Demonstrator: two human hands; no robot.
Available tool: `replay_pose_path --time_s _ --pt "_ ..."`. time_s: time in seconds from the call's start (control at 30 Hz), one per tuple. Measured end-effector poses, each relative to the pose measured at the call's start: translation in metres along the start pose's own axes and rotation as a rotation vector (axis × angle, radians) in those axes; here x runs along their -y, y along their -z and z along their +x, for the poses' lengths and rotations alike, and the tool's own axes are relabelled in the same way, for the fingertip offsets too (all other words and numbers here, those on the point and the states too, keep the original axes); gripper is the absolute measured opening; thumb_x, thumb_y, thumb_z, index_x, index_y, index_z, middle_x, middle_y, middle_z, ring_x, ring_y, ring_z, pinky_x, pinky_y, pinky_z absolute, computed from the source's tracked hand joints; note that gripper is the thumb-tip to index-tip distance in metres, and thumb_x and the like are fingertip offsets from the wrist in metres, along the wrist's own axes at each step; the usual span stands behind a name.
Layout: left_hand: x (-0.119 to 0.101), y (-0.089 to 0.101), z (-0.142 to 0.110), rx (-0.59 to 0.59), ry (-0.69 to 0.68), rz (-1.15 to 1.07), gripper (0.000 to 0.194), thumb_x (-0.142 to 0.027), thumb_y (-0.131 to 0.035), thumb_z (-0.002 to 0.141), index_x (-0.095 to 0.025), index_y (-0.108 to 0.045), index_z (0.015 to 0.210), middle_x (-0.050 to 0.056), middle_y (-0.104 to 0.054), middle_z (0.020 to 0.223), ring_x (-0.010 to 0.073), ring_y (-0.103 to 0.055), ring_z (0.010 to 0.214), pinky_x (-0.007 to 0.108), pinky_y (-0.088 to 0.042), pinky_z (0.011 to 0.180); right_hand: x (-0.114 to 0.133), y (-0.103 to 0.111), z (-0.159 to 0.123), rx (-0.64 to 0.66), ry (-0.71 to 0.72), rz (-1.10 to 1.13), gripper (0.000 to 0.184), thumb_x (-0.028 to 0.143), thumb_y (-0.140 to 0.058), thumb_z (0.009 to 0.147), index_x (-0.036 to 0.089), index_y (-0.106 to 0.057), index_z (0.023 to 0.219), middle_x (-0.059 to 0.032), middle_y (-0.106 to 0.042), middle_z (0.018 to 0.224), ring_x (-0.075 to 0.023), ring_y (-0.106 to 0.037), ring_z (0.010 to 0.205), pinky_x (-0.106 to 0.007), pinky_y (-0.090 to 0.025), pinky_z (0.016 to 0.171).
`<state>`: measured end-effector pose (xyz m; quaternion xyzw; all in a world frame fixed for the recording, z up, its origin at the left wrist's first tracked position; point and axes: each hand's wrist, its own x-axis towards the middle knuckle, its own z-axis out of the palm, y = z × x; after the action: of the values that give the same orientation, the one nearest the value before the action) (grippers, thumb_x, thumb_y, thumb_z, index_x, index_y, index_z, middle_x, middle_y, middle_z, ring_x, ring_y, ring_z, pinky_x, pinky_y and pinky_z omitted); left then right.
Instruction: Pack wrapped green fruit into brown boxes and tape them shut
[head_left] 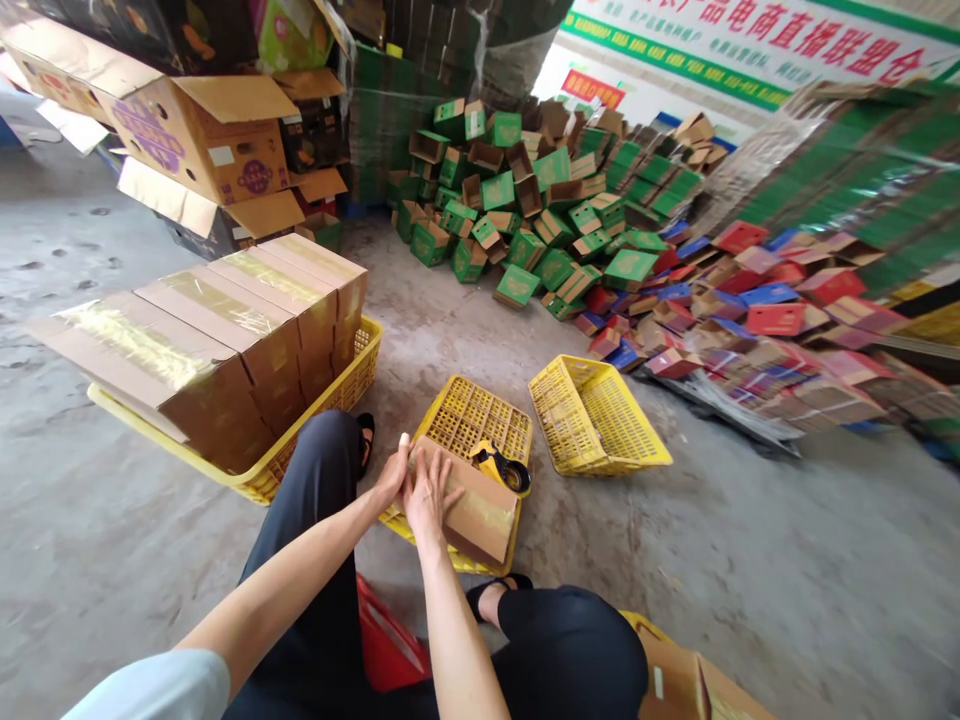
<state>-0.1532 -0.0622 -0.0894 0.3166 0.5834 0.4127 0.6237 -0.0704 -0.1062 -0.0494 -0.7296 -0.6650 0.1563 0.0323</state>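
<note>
A brown cardboard box (480,515) lies on an upturned yellow plastic crate (454,405) between my feet. My right hand (429,490) rests flat on the box's top near its left end, fingers spread. Against that left end is my left hand (393,472), its thumb stretched upward; some of its fingers are hidden beside the right hand. A yellow and black tape dispenser (501,467) sits on the crate, just behind the box. Clear tape shows on the box's right part.
At left, a yellow crate (367,365) holds several taped boxes (259,325). Another yellow crate (600,415) stands right of the middle. Green boxes (517,285) and red and blue boxes (776,320) lie heaped behind. Something red (390,640) is below me.
</note>
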Motion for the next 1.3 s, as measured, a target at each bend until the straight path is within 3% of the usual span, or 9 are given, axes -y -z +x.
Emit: replay_pose_path --time_s 0.2,0.37,0.47,0.6,0.7,0.83,1.07,1.2,1.3 --pt "0.007 0.001 0.001 0.042 -0.044 0.076 0.089 -0.074 -0.015 0.101 -0.011 -0.056 0.148 0.015 -0.053 0.154 0.0308 -0.044 0.149 0.043 -0.032 0.125 -0.014 -0.007 -0.019 -0.038 0.196 -0.04 0.053 0.04 -0.032 0.109 0.043 -0.03 0.161 -0.0012 -0.027 0.171 -0.037 -0.017 0.159 -0.078 -0.018 0.116" --pt "0.017 -0.002 -0.002 0.015 -0.223 0.261 0.081 -0.072 -0.032 0.101 -0.017 -0.04 0.16 0.011 -0.027 0.17 0.0281 -0.017 0.16 0.044 -0.017 0.13 -0.057 0.001 -0.052 -0.088 0.29 -0.12 0.052 0.038 -0.035 0.109 0.029 -0.041 0.159 -0.0088 -0.039 0.165 -0.0317 -0.031 0.155 -0.067 -0.027 0.121" --pt "0.028 -0.004 -0.011 -0.011 -0.526 0.624 0.077 -0.067 -0.038 0.101 -0.017 -0.04 0.159 0.013 -0.015 0.173 0.0314 -0.007 0.161 0.051 -0.017 0.129 -0.1 0.013 -0.07 -0.089 0.206 -0.163 0.052 0.041 -0.032 0.109 0.025 -0.044 0.158 -0.009 -0.042 0.164 -0.0312 -0.036 0.153 -0.063 -0.029 0.122" --pt "0.041 -0.006 -0.027 0.053 -0.863 1.052 0.066 -0.061 -0.039 0.104 -0.019 -0.048 0.155 0.015 -0.03 0.169 0.0333 -0.017 0.16 0.059 -0.016 0.128 -0.155 0.024 -0.086 -0.097 0.058 -0.213 0.054 0.042 -0.032 0.109 0.022 -0.047 0.157 -0.0105 -0.044 0.162 -0.0309 -0.04 0.151 -0.058 -0.03 0.123" --pt "0.046 -0.01 -0.037 0.123 -0.961 1.177 0.067 -0.06 -0.038 0.105 -0.02 -0.043 0.158 0.014 -0.034 0.167 0.0326 -0.022 0.159 0.056 -0.015 0.129 -0.177 0.025 -0.086 -0.142 -0.07 -0.169 0.056 0.043 -0.034 0.107 0.019 -0.047 0.157 -0.0131 -0.041 0.164 -0.0288 -0.05 0.145 -0.045 -0.041 0.118" --pt "0.045 -0.02 -0.041 0.18 -0.985 1.21 0.069 -0.064 -0.04 0.103 -0.023 -0.045 0.157 0.011 -0.034 0.168 0.0358 -0.02 0.159 0.055 -0.02 0.128 -0.184 0.017 -0.07 -0.212 -0.152 0.057 0.064 0.043 -0.033 0.106 0.01 -0.038 0.16 -0.0164 -0.045 0.162 -0.0248 -0.057 0.139 -0.031 -0.049 0.109" --pt "0.045 -0.072 -0.053 0.29 -1.01 1.306 0.068 -0.067 -0.044 0.1 -0.027 -0.051 0.154 0.01 -0.037 0.167 0.039 -0.024 0.157 0.06 -0.024 0.125 -0.182 0.019 -0.058 -0.204 -0.227 0.136 0.058 0.037 -0.032 0.105 0.013 -0.046 0.156 -0.0166 -0.059 0.15 -0.0265 -0.067 0.124 -0.032 -0.054 0.098" --pt "0.05 -0.112 -0.063 0.364 -1.017 1.33 0.055 -0.05 -0.045 0.105 -0.031 -0.047 0.156 0.006 -0.035 0.168 0.0355 -0.024 0.157 0.06 -0.024 0.125 -0.183 0.024 -0.059 -0.172 -0.222 0.145 0.057 0.03 -0.028 0.106 0.012 -0.041 0.159 -0.0193 -0.065 0.14 -0.026 -0.071 0.117 -0.032 -0.054 0.094" --pt "0.052 -0.129 -0.065 0.378 -0.984 1.334 0.053 -0.04 -0.04 0.107 -0.032 -0.039 0.16 0.006 -0.033 0.169 0.0327 -0.025 0.158 0.065 -0.022 0.124 -0.184 0.023 -0.056 -0.167 -0.231 0.195 0.058 0.028 -0.025 0.106 0.011 -0.042 0.158 -0.0207 -0.065 0.138 -0.0272 -0.07 0.118 -0.033 -0.054 0.095"
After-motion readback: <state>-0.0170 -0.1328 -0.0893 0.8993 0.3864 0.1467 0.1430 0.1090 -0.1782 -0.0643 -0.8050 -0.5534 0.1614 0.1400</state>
